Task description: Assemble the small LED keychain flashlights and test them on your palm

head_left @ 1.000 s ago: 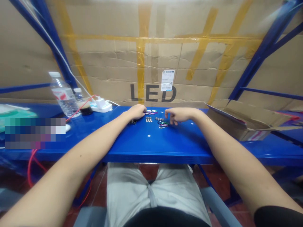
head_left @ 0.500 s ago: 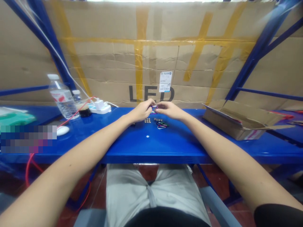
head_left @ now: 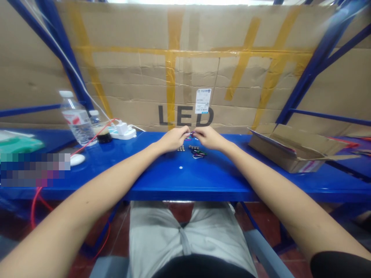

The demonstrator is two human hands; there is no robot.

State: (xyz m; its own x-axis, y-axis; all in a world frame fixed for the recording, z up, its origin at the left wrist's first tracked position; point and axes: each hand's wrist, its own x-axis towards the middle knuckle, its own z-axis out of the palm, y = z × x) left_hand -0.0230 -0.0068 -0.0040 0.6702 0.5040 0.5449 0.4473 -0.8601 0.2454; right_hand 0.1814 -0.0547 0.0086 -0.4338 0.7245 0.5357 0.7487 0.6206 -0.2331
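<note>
Over the far part of the blue table, my left hand (head_left: 174, 139) and my right hand (head_left: 209, 138) meet with fingertips pinched together. Between them is a small shiny purple piece (head_left: 192, 133), mostly covered by the fingers, so its exact kind is unclear. Both hands are closed on it. Just below them lie several small gold-coloured pieces (head_left: 181, 148) in rows, and a second group of small metallic pieces (head_left: 193, 147). Beside the right wrist rests a little pile of coloured carabiner-like clips (head_left: 199, 154).
An open cardboard box (head_left: 290, 148) stands at the right. To the left are a water bottle (head_left: 75, 119), a dark-liquid bottle (head_left: 103, 136), a white power strip (head_left: 126, 133) and red cable. A small white disc (head_left: 181, 167) lies nearer me. Taped cardboard (head_left: 130, 77) walls the back.
My right hand has turned, its fingers curling in closer to the left fingertips. The purple piece shows less than before. The things on the table stay where they were.
</note>
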